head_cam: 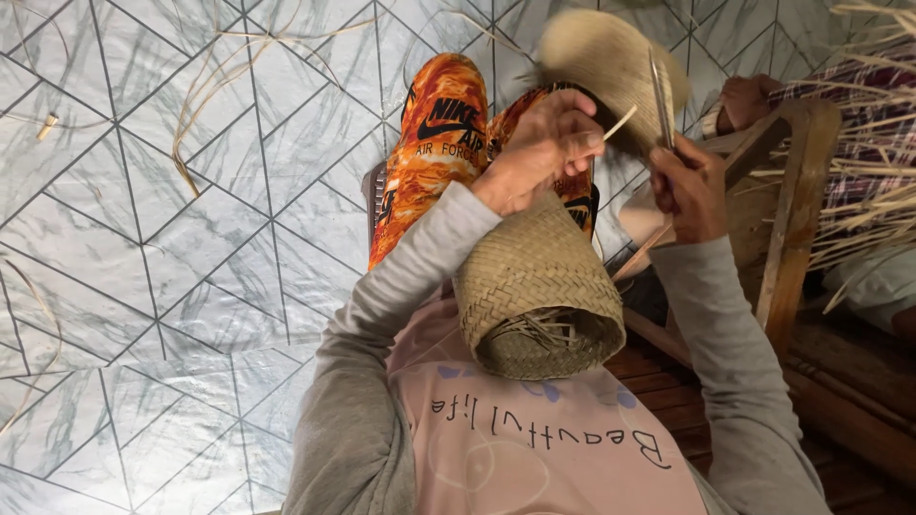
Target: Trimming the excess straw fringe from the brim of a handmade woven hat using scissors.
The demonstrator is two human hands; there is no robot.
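A woven straw basket [539,286] lies on my lap with its open mouth turned toward me and loose strips showing inside. My left hand [539,153] is closed on its far end and pinches a thin pale straw strip [620,122]. My right hand [689,186] is raised beside it, gripping a thin metal blade-like tool [660,100] that points up. Just beyond both hands a woven straw fan-shaped piece [601,57] looks blurred. I cannot tell what holds that piece.
A wooden chair arm [792,210] stands at my right. Another person's hand [744,100] rests beyond it, beside a heap of loose straw strips [873,162]. Stray strips [196,114] lie on the patterned tile floor [143,286] to my left. My orange trousers [434,153] cover my knees.
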